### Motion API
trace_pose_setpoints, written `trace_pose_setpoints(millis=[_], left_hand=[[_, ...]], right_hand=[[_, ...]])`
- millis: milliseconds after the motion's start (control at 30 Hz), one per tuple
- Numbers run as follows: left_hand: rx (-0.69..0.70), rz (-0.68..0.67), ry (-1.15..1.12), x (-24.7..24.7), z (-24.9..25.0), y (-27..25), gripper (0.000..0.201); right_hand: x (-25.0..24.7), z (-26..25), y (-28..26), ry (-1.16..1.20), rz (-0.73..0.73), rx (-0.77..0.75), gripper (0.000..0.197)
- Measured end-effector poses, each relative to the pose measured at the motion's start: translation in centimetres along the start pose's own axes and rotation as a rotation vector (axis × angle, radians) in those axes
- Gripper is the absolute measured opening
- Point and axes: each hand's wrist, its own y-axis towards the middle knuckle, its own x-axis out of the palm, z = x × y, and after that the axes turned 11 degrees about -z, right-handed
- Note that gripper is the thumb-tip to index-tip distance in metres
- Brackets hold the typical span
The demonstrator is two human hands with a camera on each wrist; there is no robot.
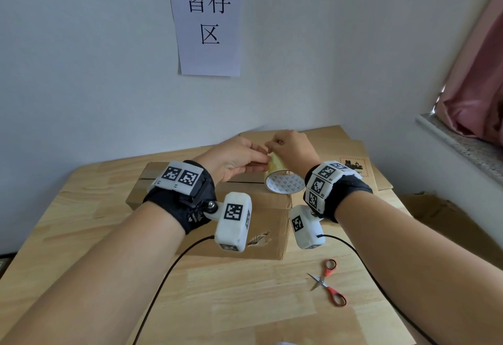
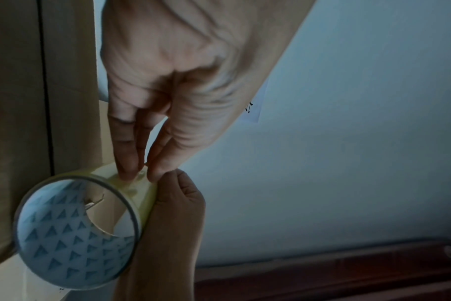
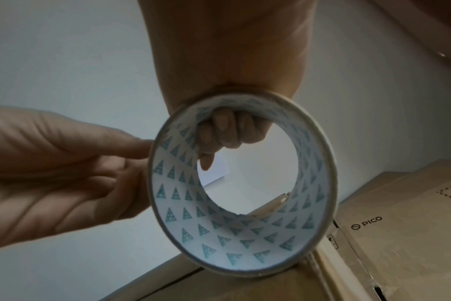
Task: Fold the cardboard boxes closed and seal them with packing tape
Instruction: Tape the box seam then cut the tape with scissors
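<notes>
A brown cardboard box (image 1: pixel 245 224) lies on the wooden table (image 1: pixel 245 303), its top flaps folded down with a dark seam between them. Just above the box's right end my right hand (image 1: pixel 291 145) grips a roll of yellowish packing tape (image 1: pixel 283 181), with its fingers (image 3: pixel 227 130) curled through the triangle-printed core (image 3: pixel 245 234). My left hand (image 1: pixel 239 158) reaches in from the left. Its thumb and fingertips (image 2: pixel 128 171) pinch at the tape end on the outer face of the tape roll (image 2: pixel 72 234), beside my right hand (image 2: pixel 175 203).
Orange-handled scissors (image 1: pixel 328 282) lie open on the table at the front right. More flat cardboard boxes (image 1: pixel 351 154) are stacked behind, one marked PICO (image 3: pixel 399 234). A paper sign (image 1: pixel 208 17) hangs on the wall. A window sill (image 1: pixel 462 148) and a pink curtain are at the right.
</notes>
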Motion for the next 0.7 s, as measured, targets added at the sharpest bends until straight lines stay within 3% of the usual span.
trace_pose_setpoints(millis=[267, 633, 700], left_hand=[[-0.026, 0.055, 0.011, 0.64, 0.25, 0.15, 0.028], [-0.085, 0.003, 0.055, 0.41, 0.05, -0.24, 0.006], [-0.115, 0.018, 0.155, 0.16, 0.11, -0.13, 0.021]], right_hand=[[0.12, 0.02, -0.27, -0.025, 0.006, 0.006, 0.025], [0.40, -0.18, -0.54, -0.048, 0.033, -0.011, 0.026], [0.41, -0.25, -0.50, -0.053, 0.030, -0.006, 0.026]])
